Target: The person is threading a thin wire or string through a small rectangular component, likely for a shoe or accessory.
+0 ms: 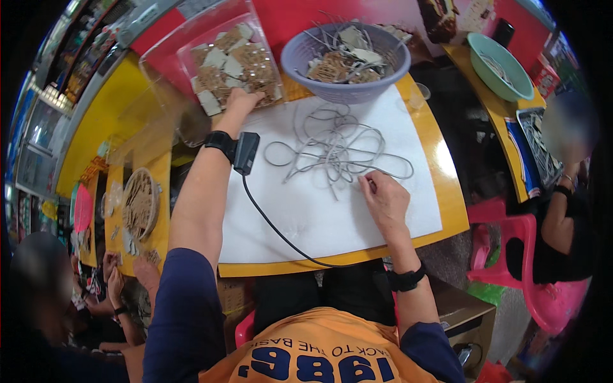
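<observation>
My left hand (241, 102) reaches to the near edge of a clear plastic tray (279, 73), touching the pile of brown pieces (255, 62) and pale flat pieces (234, 66) in it. Its fingertips are hidden, so its grip does not show. A loose tangle of thin grey cords (341, 150) lies on the white sheet (294, 223) in front of me. Beside the tangle's near right side, my right hand (386, 199) is closed, thumb and fingers drawn together. Whatever it may hold is too small to make out.
A purple basin (348, 92) with cords and pieces stands at the table's far side. Right, another table bears a green basin (501, 73) and a tray of cords (539, 150); a person sits there by a pink chair (523, 255). Left, people work near a round basket (139, 204).
</observation>
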The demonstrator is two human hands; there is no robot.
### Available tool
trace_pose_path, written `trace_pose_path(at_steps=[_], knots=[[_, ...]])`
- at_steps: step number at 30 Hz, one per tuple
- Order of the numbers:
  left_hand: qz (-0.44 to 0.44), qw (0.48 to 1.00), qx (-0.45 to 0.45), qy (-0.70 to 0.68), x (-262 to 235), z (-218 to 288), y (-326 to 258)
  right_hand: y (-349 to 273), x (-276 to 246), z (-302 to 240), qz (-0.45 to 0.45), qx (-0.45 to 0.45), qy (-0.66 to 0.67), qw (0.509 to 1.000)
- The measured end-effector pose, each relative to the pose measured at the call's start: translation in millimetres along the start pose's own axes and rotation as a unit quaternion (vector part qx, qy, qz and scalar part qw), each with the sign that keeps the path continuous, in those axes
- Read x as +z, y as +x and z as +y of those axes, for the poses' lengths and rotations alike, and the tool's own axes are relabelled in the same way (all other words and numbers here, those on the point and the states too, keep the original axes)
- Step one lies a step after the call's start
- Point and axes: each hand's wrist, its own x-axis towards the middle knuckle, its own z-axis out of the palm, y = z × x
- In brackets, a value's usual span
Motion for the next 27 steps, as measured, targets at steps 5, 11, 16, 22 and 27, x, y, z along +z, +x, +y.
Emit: trace_pose_path(at_steps=[5,11,16,22,27], knots=[[-0.056,0.973,-0.007,-0.222,20,-7,11,1,0,0,-0.012,0.023,-0.005,1.000],[-0.136,0.904,-0.082,-0.397,-11,-12,-5,4,4,-1,-0.021,0.012,0.001,1.000],[-0.171,0.760,-0.057,-0.624,-58,-22,-78,5,-1,-1,-0.024,0.025,-0.013,0.999],[-0.265,0.660,-0.072,-0.699,-74,-58,-284,0,5,1,-0.005,0.014,-0.014,1.000],[-0.525,0.579,-0.098,-0.616,-14,-76,-395,-5,4,8,-0.012,0.028,-0.019,0.999]])
